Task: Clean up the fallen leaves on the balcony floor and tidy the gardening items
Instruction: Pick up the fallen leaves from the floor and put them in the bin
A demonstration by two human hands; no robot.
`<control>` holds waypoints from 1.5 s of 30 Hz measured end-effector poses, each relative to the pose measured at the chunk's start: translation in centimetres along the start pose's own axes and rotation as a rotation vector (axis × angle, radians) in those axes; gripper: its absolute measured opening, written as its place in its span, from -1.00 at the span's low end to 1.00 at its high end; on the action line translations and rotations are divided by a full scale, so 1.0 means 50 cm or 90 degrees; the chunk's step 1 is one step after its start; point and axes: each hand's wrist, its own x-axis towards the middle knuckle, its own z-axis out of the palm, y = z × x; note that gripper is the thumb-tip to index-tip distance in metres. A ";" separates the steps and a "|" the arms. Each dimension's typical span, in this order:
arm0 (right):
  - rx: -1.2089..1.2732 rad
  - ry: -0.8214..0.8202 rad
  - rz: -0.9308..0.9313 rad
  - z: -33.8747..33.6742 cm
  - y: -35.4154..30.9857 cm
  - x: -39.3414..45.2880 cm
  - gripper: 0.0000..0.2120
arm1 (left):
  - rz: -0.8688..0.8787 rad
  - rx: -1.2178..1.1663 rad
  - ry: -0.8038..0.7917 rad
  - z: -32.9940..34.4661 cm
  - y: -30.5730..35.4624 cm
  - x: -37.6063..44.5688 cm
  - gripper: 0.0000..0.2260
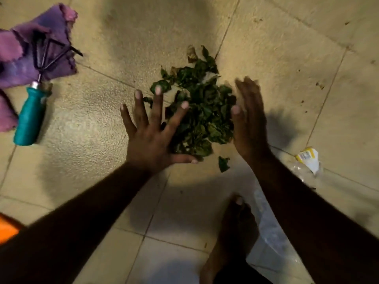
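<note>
A pile of dark green fallen leaves (202, 107) lies on the beige tiled floor (98, 124) in the middle of the view. My left hand (153, 132) is spread flat with fingers apart against the pile's left side, holding nothing. My right hand (249, 119) stands on edge against the pile's right side, fingers straight and slightly blurred. One loose leaf (223, 163) lies just below the pile. A hand rake (32, 103) with a teal handle and black prongs rests at the far left, its prongs on a purple cloth (41, 27).
A clear plastic bag (272, 232) with a yellow-and-white label (308, 158) lies at the lower right, under my right arm. My bare foot (235, 232) stands at the bottom centre. An orange object (8, 230) shows at the lower left edge. Small leaf crumbs dot the right tiles.
</note>
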 end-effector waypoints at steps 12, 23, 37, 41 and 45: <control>-0.425 -0.057 -0.080 0.057 0.015 -0.093 0.21 | 0.046 -0.246 -0.090 -0.007 -0.026 0.162 -0.17; -0.321 0.049 -0.110 0.121 0.000 0.002 -0.40 | -0.164 -0.518 0.186 0.026 0.123 0.109 -0.69; -0.176 -0.139 -0.120 -0.153 -0.516 -0.094 -0.63 | -0.676 -1.125 0.176 -0.471 0.137 -0.002 -0.74; -0.138 -0.234 -0.162 -0.332 -0.856 -0.190 -0.54 | -0.733 -1.243 0.151 -0.836 0.129 -0.157 -0.89; -0.001 -0.387 -0.139 -0.449 -1.159 -0.304 -0.50 | -0.823 -1.296 0.213 -1.137 0.110 -0.337 -0.86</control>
